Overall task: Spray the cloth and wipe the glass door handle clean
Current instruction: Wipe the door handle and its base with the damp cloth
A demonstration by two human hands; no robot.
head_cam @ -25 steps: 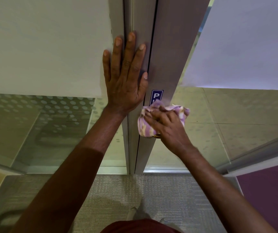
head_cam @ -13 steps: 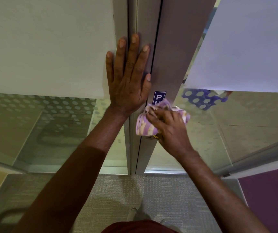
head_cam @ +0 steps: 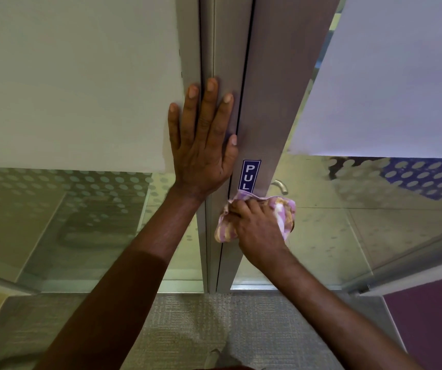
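Where the blue sticker [head_cam: 250, 175] runs down the door stile [head_cam: 268, 102], its white letters read "PUL" from top to bottom, and whatever follows is hidden behind the cloth [head_cam: 285, 212]. No other writing can be read. The cloth, striped pink and cream, sits just below the sticker, bunched against the stile and overlapping its left edge. The right hand [head_cam: 258, 228] is clenched over it, fingers curled into the folds. At about one o'clock from that hand a short curved piece of the metal handle [head_cam: 280, 186] shows beyond the right edge of the stile, just above the cloth; the rest of the handle is covered.

The left hand [head_cam: 203, 145] lies flat at about eleven o'clock from the cloth, fingers spread and pointing up, palm pressed on the fixed frame [head_cam: 206, 36], with the thumb tip reaching the dark seam between frame and stile. The two hands are near each other but apart.

Glass panels [head_cam: 348, 236] with frosted dots flank the door on both sides, with opaque bands above. At six o'clock grey carpet [head_cam: 201, 329] lies open between the forearms, running up to the threshold.
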